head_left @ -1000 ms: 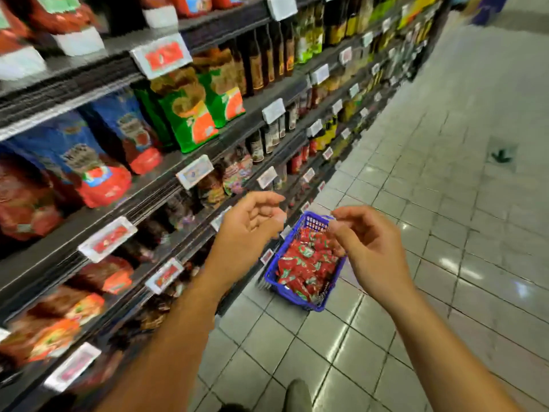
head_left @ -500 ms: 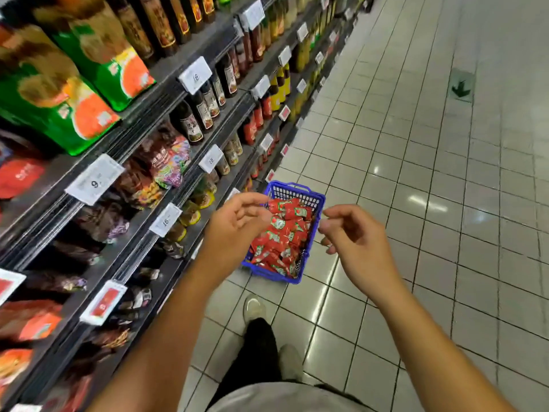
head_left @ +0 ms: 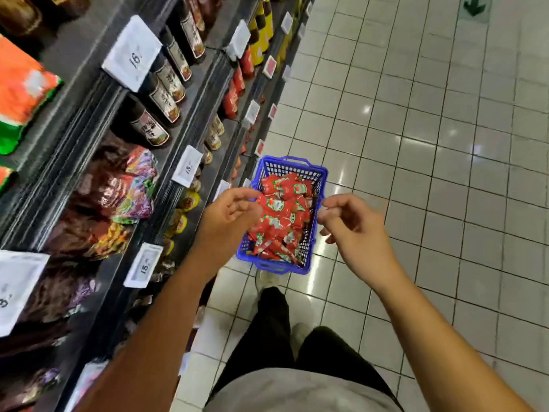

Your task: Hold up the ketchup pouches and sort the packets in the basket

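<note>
Head view shows you shelves [head_left: 98, 162] on your left, stocked with dark bottles [head_left: 166, 93], snack bags [head_left: 118, 188] and white price tags [head_left: 132, 53], all blurred and partly cut off. A blue basket [head_left: 319, 179] of red sachets [head_left: 280, 215] sits on the tiled floor [head_left: 416, 144] just beside the lowest shelf, its long axis running away from you along the aisle. Your left hand [head_left: 228, 218] covers its near left rim, fingers loosely curled, empty as far as the blur lets you tell. Your right hand [head_left: 356, 230] hovers beside the right rim, relaxed and empty. Your legs [head_left: 276, 322] stand just behind the basket.
</note>
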Motion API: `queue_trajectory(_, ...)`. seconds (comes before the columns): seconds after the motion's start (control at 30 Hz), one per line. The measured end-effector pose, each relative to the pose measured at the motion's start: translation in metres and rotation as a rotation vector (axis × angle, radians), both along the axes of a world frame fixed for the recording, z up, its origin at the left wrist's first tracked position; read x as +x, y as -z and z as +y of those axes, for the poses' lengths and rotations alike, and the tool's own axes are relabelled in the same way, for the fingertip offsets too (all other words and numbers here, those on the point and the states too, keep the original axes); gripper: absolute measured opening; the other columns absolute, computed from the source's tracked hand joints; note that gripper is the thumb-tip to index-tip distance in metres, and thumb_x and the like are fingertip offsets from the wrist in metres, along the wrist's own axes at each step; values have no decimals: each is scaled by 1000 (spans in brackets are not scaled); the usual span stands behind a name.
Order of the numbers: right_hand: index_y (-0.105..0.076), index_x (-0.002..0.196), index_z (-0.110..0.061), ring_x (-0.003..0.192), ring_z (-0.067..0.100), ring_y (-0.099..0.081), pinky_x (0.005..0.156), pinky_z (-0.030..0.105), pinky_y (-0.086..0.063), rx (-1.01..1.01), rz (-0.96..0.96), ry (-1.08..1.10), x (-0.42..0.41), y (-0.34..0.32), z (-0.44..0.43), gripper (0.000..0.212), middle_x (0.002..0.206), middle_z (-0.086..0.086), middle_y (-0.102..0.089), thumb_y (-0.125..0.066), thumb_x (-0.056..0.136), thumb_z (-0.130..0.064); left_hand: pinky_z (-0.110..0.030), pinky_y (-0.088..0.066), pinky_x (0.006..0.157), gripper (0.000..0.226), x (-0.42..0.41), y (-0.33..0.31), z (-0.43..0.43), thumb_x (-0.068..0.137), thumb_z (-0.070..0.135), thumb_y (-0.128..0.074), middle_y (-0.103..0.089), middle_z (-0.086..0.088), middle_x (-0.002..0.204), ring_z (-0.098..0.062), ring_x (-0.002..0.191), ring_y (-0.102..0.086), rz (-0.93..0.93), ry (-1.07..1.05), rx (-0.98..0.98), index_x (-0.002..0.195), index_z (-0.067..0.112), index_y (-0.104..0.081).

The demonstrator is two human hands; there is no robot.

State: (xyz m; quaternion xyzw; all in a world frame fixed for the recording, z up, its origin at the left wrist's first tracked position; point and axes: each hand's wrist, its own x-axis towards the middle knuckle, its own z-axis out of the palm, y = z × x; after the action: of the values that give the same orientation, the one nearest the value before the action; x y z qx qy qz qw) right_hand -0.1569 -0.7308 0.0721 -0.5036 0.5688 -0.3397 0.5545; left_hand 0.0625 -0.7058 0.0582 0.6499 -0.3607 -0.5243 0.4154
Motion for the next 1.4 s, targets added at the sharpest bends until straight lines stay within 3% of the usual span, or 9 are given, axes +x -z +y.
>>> queue_trajectory(0.13, -64, 89, -29, 70, 1, -63, 61, 18, -52, 50, 31, 23, 12, 29, -25, 15, 74, -15, -63, -66, 93, -14, -26, -59, 77, 22, 11, 30, -34, 83, 27, -71, -72, 9, 86, -8, 86, -70, 16, 84, 20, 93, 46, -70)
queue_trajectory(0.27, -63, 92, -22, 77, 13, -58, 78, 39, -54, 153, 81, -18, 15, 60, -49, 8, 79, 2, -55, -65, 94, -14, -22, -57, 66, 21, 11, 62, -61, 78, 33, -70, -72, 9, 83, -7, 77, -69, 18, 102, 66, 92, 48, -70)
queue_trajectory(0.43, -63, 96, -13, 78, 14, -63, 80, 40, -57, 286, 133, -24, 11, 113, -86, 2, 85, 9, -65, -64, 94, -14, -24, -57, 67, 21, 6, 118, -93, 75, 41, -70, -73, 14, 86, -3, 80, -69, 1, 117, 145, 95, 48, -68)
queue_trajectory(0.63, -64, 97, -8, 72, 13, -64, 66, 24, -50, 447, 183, -46, 5, 218, -143, 6, 84, 0, -68, -59, 95, -10, -34, -55, 67, 25, -5, 216, -138, 69, 43, -70, -71, 10, 77, -6, 68, -65, -29, 64, 312, 93, 48, -69)
queue_trajectory(0.83, -63, 81, -15, 71, 17, -62, 76, 38, -53, 552, 220, -86, 2, 341, -204, 15, 78, 1, -68, -58, 94, -12, -40, -51, 65, 20, -18, 328, -191, 73, 35, -68, -66, 9, 70, -16, 67, -60, -48, 30, 443, 92, 40, -68)
queue_trajectory(0.97, -64, 95, 1, 72, 32, -61, 76, 50, -56, 650, 232, -86, 6, 415, -246, 14, 83, 17, -66, -57, 94, -11, -36, -51, 67, 17, -20, 406, -240, 75, 29, -66, -64, 1, 80, -19, 70, -61, -103, 22, 514, 93, 28, -64)
queue_trajectory(1.1, -57, 82, -10, 54, 22, -53, 48, 28, -47, 813, 128, 7, 18, 480, -277, 11, 72, 15, -57, -57, 93, -7, -17, -49, 61, 17, -12, 482, -286, 86, 10, -66, -61, 5, 81, -5, 69, -59, -403, 127, 500, 102, 15, -65)
queue_trajectory(1.23, -63, 95, -1, 49, 17, -50, 42, 22, -47, 1011, 61, 89, 43, 538, -291, 13, 68, 11, -55, -55, 98, -12, -36, -41, 105, 45, -6, 537, -312, 84, 11, -65, -54, -16, 130, -32, 120, -52, -835, 431, 490, 129, 9, -58)
queue_trajectory(1.4, -60, 83, -9, 37, 16, -57, 37, 18, -43, 1249, -113, 326, 71, 585, -295, 32, 54, 5, -66, -52, 100, -34, -48, -37, 110, 63, -7, 577, -325, 86, 23, -70, -43, -18, 141, -37, 130, -41, -1001, 773, 526, 141, 12, -41)
